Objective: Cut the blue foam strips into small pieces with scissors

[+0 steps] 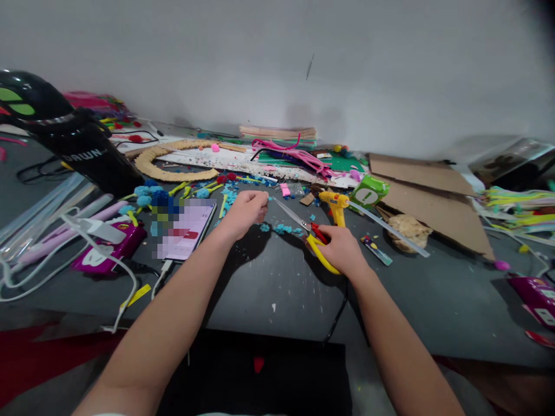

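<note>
My right hand (336, 247) is wrapped round the red and yellow handles of a pair of scissors (296, 218). The blades point up and left, toward my other hand. My left hand (250, 212) is closed in a pinch near the blade tips; a tiny bit of blue shows at its fingertips, too small to name. Light blue fluffy scraps (284, 229) lie on the grey table (269, 294) between and below the hands. More blue bits are spread behind my left hand.
A yellow glue gun (337, 207) stands behind my right hand. A phone (191, 231), a purple power strip (108, 248) with white cables and a black bottle (95, 150) are on the left. Cardboard sheets (429, 214) and a green packet (368, 192) lie right.
</note>
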Available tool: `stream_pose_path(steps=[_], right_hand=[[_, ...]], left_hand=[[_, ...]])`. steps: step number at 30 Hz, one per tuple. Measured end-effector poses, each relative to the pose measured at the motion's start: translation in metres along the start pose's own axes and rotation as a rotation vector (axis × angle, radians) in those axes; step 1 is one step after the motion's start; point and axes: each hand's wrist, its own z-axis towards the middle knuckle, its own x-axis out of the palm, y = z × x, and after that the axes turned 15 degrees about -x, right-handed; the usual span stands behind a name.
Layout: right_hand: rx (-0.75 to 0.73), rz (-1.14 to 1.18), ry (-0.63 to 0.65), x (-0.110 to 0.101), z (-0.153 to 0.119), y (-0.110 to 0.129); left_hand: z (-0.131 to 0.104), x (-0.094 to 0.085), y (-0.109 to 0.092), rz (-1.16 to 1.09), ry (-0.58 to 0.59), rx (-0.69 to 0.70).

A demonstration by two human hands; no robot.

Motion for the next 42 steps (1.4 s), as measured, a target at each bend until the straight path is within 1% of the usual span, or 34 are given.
stream_pose_path(steps=[16, 18, 20, 23, 26, 29, 37, 42], right_hand=[[-0.014, 0.016, 0.003, 0.0011, 0.0010, -0.0015], [-0.005, 0.040, -0.001, 0.0015, 0.0014, -0.0011], [0.012, 0.075, -0.005, 0.0022, 0.0020, -0.0017], [0.032, 0.129, -0.004, 0.0036, 0.0026, -0.0039], [0.020, 0.166, 0.003, 0.0050, 0.0026, -0.0056], [0.001, 0.193, 0.017, 0.0060, 0.0024, -0.0060], [-0.023, 0.188, 0.020, 0.0059, 0.0027, -0.0030], [-0.004, 0.138, -0.005, 0.0048, 0.0021, -0.0020]], left_hand=[[0.0008, -0.0005, -0.0004, -0.027, 0.009, -0.005], [0.0020, -0.0023, -0.0018, -0.027, -0.015, -0.006], [0.0030, -0.0040, -0.0032, -0.002, -0.070, 0.020], [0.0026, -0.0049, -0.0047, 0.060, -0.140, 0.115], [0.0002, -0.0037, -0.0046, 0.161, -0.143, 0.218], [-0.0014, -0.0026, -0.0032, 0.240, -0.141, 0.285], [0.0002, -0.0026, 0.0001, 0.277, -0.127, 0.272], [-0.0007, -0.0037, -0.0005, 0.306, -0.138, 0.302]])
